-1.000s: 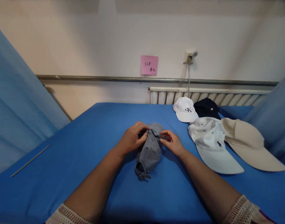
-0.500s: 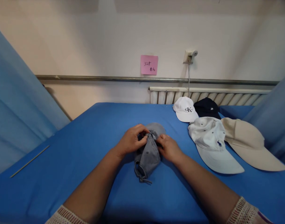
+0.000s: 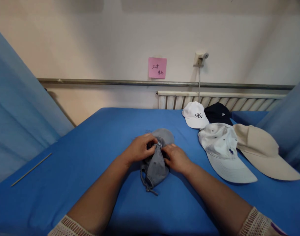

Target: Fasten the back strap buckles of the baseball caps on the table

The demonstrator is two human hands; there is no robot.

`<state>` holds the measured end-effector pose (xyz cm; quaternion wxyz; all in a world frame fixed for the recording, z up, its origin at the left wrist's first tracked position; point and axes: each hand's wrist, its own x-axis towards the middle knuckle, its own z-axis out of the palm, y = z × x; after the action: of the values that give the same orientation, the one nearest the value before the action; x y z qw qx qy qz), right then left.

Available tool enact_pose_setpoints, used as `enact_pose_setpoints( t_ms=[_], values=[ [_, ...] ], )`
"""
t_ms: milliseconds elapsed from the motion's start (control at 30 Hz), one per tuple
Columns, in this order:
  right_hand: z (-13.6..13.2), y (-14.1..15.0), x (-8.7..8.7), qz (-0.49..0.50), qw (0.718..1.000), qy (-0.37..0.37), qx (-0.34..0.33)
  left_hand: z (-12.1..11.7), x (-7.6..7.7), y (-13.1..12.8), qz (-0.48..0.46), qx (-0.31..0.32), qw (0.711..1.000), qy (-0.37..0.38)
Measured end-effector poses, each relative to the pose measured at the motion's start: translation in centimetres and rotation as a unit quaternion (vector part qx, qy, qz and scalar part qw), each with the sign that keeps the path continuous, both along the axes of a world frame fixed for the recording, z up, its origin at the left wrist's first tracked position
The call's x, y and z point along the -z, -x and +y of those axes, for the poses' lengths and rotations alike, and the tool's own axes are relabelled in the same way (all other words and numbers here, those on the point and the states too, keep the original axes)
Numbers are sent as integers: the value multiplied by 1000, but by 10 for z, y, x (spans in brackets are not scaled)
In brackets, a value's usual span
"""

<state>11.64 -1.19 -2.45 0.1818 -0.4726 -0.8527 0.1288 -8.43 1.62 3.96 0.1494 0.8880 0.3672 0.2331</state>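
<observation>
A crumpled grey cap [image 3: 156,164] lies in the middle of the blue-covered table [image 3: 96,144], its brim pointing away from me and its back strap trailing toward me. My left hand [image 3: 139,148] grips the cap's left side with curled fingers. My right hand [image 3: 176,158] pinches the fabric on the right side, its fingers closed against the cap. The two hands almost meet over the crown.
Several other caps sit at the right: a white one with a logo [image 3: 194,114], a dark navy one [image 3: 218,113], a pale one with a small emblem [image 3: 225,152] and a beige one [image 3: 260,150]. Blue curtains hang at both sides. A radiator [image 3: 221,100] and a pink note [image 3: 157,68] are on the wall.
My right hand has moved left onto the cap and closed on it. The cap has been pressed together and has shifted slightly toward me.
</observation>
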Motion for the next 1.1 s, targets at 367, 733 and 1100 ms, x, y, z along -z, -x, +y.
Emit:
enact_pose_setpoints(
  t_ms=[367,733,1100],
  values=[
    [-6,7,6,2,999,-19,43,3,1,4,30,-22,999,2],
    [11,-18,6,490,848,-102,176,1,-11,13,-88,-54,995,-9],
    [-10,-8,-4,354,935,-35,-5,-21,2,-19,-91,17,995,25]
  ],
)
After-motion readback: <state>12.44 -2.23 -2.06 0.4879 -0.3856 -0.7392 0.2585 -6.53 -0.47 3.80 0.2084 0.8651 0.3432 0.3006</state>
